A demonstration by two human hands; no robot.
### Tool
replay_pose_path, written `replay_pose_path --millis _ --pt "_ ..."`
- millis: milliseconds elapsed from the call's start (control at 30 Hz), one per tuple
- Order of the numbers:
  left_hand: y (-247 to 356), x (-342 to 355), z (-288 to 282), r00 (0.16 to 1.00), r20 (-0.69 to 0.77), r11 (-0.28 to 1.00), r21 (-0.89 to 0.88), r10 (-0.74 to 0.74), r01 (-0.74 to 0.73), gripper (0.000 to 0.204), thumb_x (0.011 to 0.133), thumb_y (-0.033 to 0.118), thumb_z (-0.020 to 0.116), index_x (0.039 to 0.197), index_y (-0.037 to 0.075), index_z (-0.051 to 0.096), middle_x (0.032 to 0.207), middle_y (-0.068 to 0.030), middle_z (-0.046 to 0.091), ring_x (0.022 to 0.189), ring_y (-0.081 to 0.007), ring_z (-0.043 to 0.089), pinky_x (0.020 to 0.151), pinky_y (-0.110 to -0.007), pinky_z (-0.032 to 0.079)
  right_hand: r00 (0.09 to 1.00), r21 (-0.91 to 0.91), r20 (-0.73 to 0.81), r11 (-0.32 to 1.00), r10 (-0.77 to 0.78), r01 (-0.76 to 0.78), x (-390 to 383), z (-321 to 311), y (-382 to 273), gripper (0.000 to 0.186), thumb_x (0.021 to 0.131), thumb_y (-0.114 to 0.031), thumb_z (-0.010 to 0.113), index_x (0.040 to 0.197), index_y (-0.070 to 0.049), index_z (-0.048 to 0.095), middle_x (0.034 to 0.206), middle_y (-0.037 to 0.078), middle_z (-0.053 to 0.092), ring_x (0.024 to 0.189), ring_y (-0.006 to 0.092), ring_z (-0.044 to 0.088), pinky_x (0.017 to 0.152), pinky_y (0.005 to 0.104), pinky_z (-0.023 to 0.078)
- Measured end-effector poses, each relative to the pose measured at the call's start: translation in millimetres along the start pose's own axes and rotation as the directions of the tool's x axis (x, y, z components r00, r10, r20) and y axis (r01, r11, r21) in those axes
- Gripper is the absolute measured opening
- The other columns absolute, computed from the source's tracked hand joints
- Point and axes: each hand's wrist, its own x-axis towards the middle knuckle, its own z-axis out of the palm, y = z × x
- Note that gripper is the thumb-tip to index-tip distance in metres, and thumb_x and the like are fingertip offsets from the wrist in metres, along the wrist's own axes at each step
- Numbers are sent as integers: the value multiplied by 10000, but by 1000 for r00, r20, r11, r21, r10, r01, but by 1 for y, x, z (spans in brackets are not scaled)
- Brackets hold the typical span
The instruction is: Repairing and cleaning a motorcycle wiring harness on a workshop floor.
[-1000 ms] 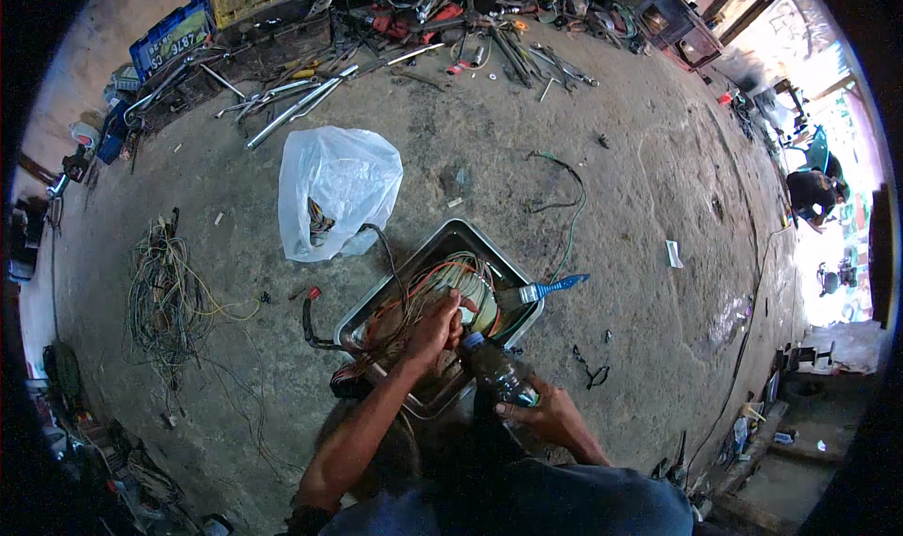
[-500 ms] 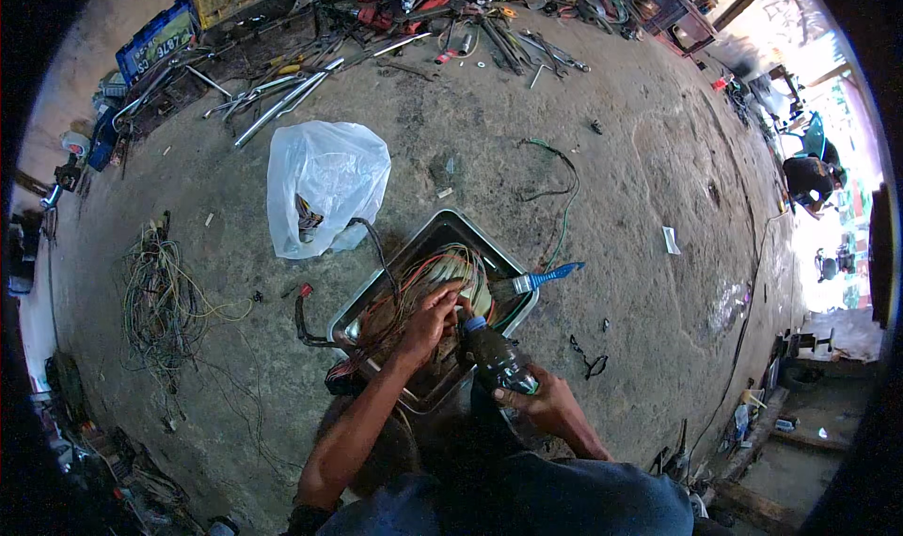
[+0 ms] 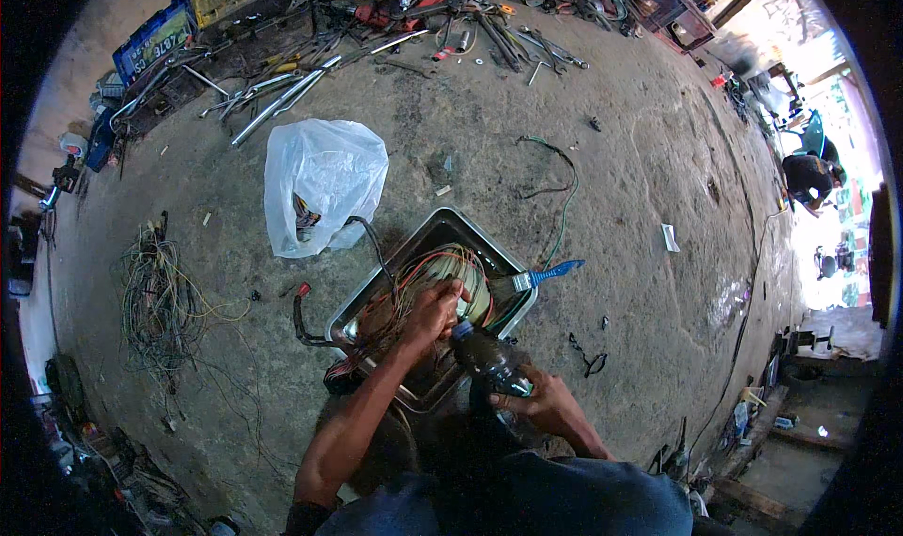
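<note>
My right hand (image 3: 541,397) grips the base end of a clear plastic bottle (image 3: 490,358) with dark contents. It lies tilted, its blue top end pointing up and left toward my left hand (image 3: 435,312). The left hand is over a metal tray (image 3: 432,218), fingers curled together close to the bottle top; what they hold, if anything, is hidden. Inside the tray lies a coiled bundle of coloured wires (image 3: 435,261), partly covered by that hand. A blue-handled paintbrush (image 3: 555,273) rests across the tray's right rim, bristles inward.
A white plastic bag (image 3: 329,179) with wiring inside sits beyond the tray. Tangled wires (image 3: 160,296) lie at left, a green wire (image 3: 572,188) at right. Metal rods (image 3: 287,102) and many tools line the far edge. Another person (image 3: 811,179) is at far right.
My left hand's fingers have gone from stretched out to curled in. The bottle's top end has shifted slightly left and down, toward that hand. My right hand keeps its grip.
</note>
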Motion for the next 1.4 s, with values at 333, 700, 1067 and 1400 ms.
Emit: replay_pose_path --millis 333,700,1067,1400 --pt "-27 3 -6 608 -16 478 635 793 -607 288 1014 242 564 1164 -5 561 882 -57 600 654 -112 571 565 -292 463 996 -347 59 935 -61 78 -9 3 1 845 742 -597 791 1377 -95 550 1162 234 682 1103 386 655 942 468 509" --pt "-40 -30 -8 954 -94 914 327 284 -240 239 1051 258 509 1100 37 588 715 24 492 550 -87 454 511 -257 403 996 -319 25 943 -90 93 -25 -9 19 837 759 -575 782 1358 -36 557 1182 244 674 1099 389 658 941 450 514" --pt "-63 -36 15 965 -148 916 -310 216 -253 389 1036 420 523 1149 56 598 709 53 477 594 -45 443 547 -229 364 994 -311 87 945 -73 97 -17 -7 8 852 738 -588 792 1324 -6 584 1127 259 688 1070 384 672 944 461 509" --pt "-76 -29 -12 955 -220 966 212 197 -150 453 1076 387 415 929 36 663 632 0 495 582 -91 474 564 -281 394 992 -407 114 909 -53 95 -29 -16 4 799 751 -594 782 1272 -9 622 1060 247 705 1014 350 696 893 448 523"
